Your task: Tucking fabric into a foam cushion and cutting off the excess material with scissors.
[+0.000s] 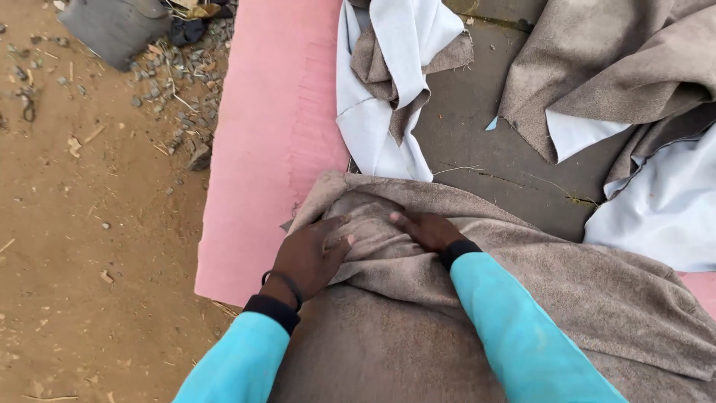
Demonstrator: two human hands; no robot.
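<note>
Sleeves: two turquoise sleeves (514,336) with dark cuffs, nearest the camera, reaching forward from the bottom edge.
Grey-brown fabric: large suede-like upholstery sheet (567,298) draped over the near end of the work surface, bunched into a fold under both hands.
Pink foam slab: long pink foam slab (261,149) lying flat on the ground, running away from the camera; the fabric's folded corner overlaps its right edge.
Dirt ground: brown dirt ground (82,224) at left, strewn with gravel and scraps.
Loose offcuts: a white-backed grey-brown offcut (380,89) lies crumpled beyond the hands; a larger piece (611,67) lies at upper right, well apart.
Left hand: left hand (307,257), wristband on, palm down on the fold's left side, fingers curled and pressing the cloth, thumb toward the other hand.
Right hand: right hand (425,229), flat on the fold just beside the left, fingers extended and pressing down; not pinching.
Step in hand (judgement): smoothing and tucking the fabric fold against the foam edge.
Next move calls for (judgement): even downward pressure and a pull toward the foam edge to keep the fold from creasing.
</note>
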